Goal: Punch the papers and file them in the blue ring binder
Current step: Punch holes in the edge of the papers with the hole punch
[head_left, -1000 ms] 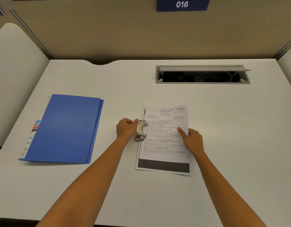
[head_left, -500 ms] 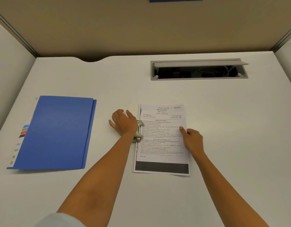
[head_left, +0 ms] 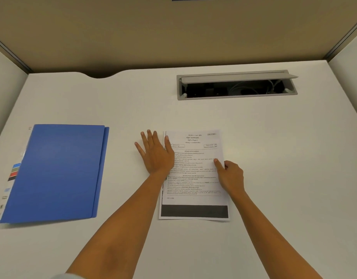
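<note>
The printed papers [head_left: 193, 190] lie flat on the white desk [head_left: 284, 158], with a black band along their near edge. My left hand [head_left: 155, 156] lies palm down with fingers spread over the papers' left edge. It covers the hole punch, which is hidden beneath it. My right hand [head_left: 232, 176] rests at the papers' right edge, index fingertip pressed on the sheet and the other fingers curled. The blue ring binder [head_left: 57, 172] lies closed on the desk to the left, apart from both hands.
A grey cable hatch [head_left: 237, 97] stands open in the desk at the back right, with wires inside. A beige partition [head_left: 173, 33] closes off the back. White side panels flank the desk on both sides.
My left hand went from gripping the punch to lying flat and spread over it, hiding it. The right hand stayed on the papers. The view tilted down slightly.
</note>
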`<state>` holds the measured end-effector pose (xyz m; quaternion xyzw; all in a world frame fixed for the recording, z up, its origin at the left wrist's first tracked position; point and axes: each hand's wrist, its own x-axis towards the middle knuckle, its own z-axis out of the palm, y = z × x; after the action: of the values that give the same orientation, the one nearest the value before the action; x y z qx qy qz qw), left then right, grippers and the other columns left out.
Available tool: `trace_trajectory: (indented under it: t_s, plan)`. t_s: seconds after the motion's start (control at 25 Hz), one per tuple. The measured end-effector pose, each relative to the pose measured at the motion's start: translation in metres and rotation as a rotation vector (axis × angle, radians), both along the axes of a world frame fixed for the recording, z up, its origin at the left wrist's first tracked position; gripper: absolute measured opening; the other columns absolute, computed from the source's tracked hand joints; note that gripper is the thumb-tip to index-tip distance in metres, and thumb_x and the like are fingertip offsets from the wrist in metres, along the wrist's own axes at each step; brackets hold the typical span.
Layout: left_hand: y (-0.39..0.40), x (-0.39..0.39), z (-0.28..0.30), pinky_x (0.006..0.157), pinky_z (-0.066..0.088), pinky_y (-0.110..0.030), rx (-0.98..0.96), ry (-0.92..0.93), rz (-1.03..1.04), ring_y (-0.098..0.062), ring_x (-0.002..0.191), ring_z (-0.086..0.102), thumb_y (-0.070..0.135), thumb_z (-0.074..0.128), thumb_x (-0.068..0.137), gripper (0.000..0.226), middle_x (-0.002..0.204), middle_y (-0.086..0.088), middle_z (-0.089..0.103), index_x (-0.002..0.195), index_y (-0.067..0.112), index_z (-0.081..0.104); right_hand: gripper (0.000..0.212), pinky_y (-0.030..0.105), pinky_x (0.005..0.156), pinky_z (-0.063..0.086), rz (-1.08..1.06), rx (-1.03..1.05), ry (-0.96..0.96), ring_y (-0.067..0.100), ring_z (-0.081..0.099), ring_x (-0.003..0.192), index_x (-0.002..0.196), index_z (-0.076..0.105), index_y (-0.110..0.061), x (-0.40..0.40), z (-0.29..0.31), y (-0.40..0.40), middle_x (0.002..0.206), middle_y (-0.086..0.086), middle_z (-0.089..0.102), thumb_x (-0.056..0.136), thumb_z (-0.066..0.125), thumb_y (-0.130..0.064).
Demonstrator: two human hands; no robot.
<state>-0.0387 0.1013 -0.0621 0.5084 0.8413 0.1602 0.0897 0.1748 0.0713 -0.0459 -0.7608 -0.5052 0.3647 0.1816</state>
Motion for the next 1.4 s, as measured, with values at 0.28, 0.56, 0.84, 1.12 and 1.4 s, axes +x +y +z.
trace_trajectory:
  t_s: [0.28, 0.56, 0.84, 1.12, 1.4]
  plan:
    - [0.0, -0.005, -0.005, 0.118, -0.014, -0.051, -0.072, 0.011, -0.035, -0.021, 0.151, 0.001, 0.058, 0.023, 0.095, 0.072, 0.161, -0.004, 0.022, 0.152, 0.015, 0.027, 0.04, 0.016, 0.052, 0.033, -0.025, 0.008, -0.012, 0.009, 0.052, 0.058, 0.075, 0.051, -0.013, -0.002, -0.004, -0.001, 0.068, -0.004, 0.056, 0.094, 0.045, -0.048]
    - [0.003, -0.006, -0.007, 0.118, -0.015, -0.052, -0.058, 0.013, -0.038, -0.021, 0.151, -0.004, 0.061, 0.022, 0.092, 0.074, 0.163, -0.002, 0.015, 0.153, 0.018, 0.024, 0.045, 0.018, 0.052, 0.034, -0.045, -0.009, -0.064, 0.011, 0.051, 0.056, 0.072, 0.049, -0.013, -0.004, -0.007, 0.001, 0.066, 0.0, 0.057, 0.093, 0.043, -0.051]
    - [0.004, -0.009, -0.014, 0.113, -0.02, -0.053, -0.105, -0.081, 0.001, -0.021, 0.15, -0.016, 0.064, 0.03, 0.091, 0.08, 0.164, -0.001, -0.004, 0.155, 0.022, 0.008, 0.043, 0.018, 0.054, 0.035, -0.062, 0.004, -0.047, 0.012, 0.053, 0.058, 0.074, 0.05, -0.015, -0.004, -0.011, -0.003, 0.067, -0.004, 0.056, 0.092, 0.044, -0.053]
    - [0.004, -0.008, -0.01, 0.115, -0.016, -0.057, -0.101, -0.113, -0.006, -0.02, 0.15, -0.012, 0.057, 0.035, 0.095, 0.075, 0.164, -0.001, -0.001, 0.156, 0.02, 0.01, 0.039, 0.022, 0.061, 0.041, -0.043, -0.005, -0.051, 0.013, 0.058, 0.066, 0.084, 0.055, -0.014, -0.004, -0.01, -0.001, 0.084, 0.001, 0.066, 0.091, 0.046, -0.052]
    - [0.001, -0.002, 0.004, 0.116, -0.012, -0.059, -0.154, 0.093, -0.07, -0.024, 0.151, -0.004, 0.053, 0.026, 0.097, 0.069, 0.164, -0.006, 0.009, 0.154, 0.015, 0.018, 0.032, 0.026, 0.07, 0.047, -0.023, -0.034, -0.025, 0.015, 0.059, 0.077, 0.096, 0.056, -0.017, -0.003, -0.006, -0.002, 0.106, 0.003, 0.068, 0.09, 0.054, -0.048]
